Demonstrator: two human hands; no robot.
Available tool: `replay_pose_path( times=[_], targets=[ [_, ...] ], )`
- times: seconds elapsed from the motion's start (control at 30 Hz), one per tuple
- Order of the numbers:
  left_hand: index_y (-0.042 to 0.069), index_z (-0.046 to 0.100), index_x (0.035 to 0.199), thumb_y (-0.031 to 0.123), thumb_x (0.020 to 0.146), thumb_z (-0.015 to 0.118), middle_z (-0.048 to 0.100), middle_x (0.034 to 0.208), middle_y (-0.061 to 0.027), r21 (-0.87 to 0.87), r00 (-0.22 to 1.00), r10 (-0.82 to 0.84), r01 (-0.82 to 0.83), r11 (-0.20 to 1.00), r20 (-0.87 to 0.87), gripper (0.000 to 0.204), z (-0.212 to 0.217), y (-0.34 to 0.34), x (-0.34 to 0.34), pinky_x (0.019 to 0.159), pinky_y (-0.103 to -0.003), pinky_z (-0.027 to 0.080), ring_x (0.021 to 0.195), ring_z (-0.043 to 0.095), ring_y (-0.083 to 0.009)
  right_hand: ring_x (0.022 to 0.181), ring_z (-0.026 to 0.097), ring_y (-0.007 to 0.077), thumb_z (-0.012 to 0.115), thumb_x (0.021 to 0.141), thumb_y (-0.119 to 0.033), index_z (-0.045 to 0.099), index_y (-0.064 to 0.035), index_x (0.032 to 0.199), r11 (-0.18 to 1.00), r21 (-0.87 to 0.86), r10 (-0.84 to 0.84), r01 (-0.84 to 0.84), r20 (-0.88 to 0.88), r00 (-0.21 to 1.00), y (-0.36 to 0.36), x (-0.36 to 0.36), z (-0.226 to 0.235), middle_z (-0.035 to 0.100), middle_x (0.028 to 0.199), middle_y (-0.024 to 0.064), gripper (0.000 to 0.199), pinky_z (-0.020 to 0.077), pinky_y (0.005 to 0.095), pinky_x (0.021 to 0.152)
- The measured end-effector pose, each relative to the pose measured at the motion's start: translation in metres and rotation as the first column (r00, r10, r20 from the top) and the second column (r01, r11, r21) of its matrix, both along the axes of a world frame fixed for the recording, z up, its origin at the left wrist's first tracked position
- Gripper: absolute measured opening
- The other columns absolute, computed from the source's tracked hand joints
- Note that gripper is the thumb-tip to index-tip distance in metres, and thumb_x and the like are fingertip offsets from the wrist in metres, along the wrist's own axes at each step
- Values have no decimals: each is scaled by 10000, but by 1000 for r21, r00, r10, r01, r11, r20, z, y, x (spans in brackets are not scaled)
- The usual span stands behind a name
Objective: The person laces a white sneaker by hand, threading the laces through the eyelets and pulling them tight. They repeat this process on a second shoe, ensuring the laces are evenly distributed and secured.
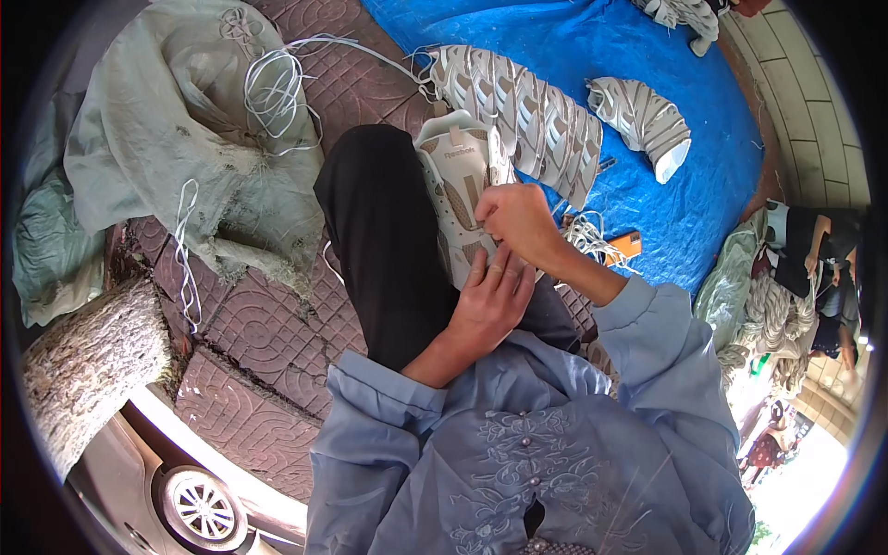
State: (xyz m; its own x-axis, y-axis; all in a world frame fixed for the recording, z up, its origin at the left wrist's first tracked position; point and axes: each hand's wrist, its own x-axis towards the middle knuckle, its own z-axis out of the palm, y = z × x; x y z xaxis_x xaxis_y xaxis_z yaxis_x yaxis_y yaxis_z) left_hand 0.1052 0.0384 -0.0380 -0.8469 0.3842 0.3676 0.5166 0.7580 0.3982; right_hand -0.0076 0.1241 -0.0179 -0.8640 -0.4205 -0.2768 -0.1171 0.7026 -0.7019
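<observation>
Above frame centre, the shoe (pixel 457 171), its long axis nearly vertical, was overlaid at its lower end by the left hand (pixel 488 307), grip hidden, and met midway by the right hand (pixel 525 223), curled narrow, contents indiscernible.

Obs. from where I stand: one line of lettering (pixel 460 152) legible, single word, brand-type mark, dk. on beige. Location: across tongue (pixel 450 171) of shoe upper (pixel 453 208), nr. top end, just below tab (pixel 455 137). Stacked uppers (pixel 527 116): any marks too sm. to read from here. Wheel hub (pixel 205 511): ditto.
</observation>
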Motion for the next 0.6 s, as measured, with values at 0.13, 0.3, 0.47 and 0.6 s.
replay_pose_path(
  times=[0.13, 0.3, 0.47, 0.6],
  targets=[
    [44, 549, 1051, 126, 621, 610, 521, 1078, -123, 14, 1000, 13, -13, 1000, -8, 442, -5, 0, 3, 892, -448, 368, 1073, 477, -286, 602, 556, 234, 586, 597, -80, 581, -29, 655, 941, 97, 337, -324, -349, 875, 5, 0, -5, 534, 637, 78, 77, 457, 331, 572],
    [60, 572, 1000, 109, 614, 613, 530, 1021, -98, 80, 1000, -10, 10, 997, -8, 391, -2, 1, -1, 883, -411, 383, 1005, 505, -258, 597, 535, 212, 570, 575, -128, 533, -55, 609, 762, 291, 594, -579, -669, 446, -4, -3, 3, 496, 599, 52, 88, 432, 337, 535],
    [50, 574, 974, 109, 630, 613, 516, 961, -94, 105, 999, -44, 44, 993, -8, 352, -7, 0, 1, 845, -401, 405, 939, 515, -251, 537, 566, 201, 597, 551, -117, 574, -53, 576, 628, 550, 768, -550, -551, 325, -18, 8, 8, 540, 545, 54, 73, 445, 338, 471],
    [40, 560, 993, 119, 650, 613, 510, 939, -96, 72, 998, -17, 21, 997, -64, 355, -2, -1, -4, 802, -397, 422, 916, 517, -256, 545, 601, 233, 582, 601, -127, 584, -30, 596, 497, 557, 868, -666, -307, 390, -34, -13, 15, 569, 564, 90, 97, 467, 345, 449]
  ],
)
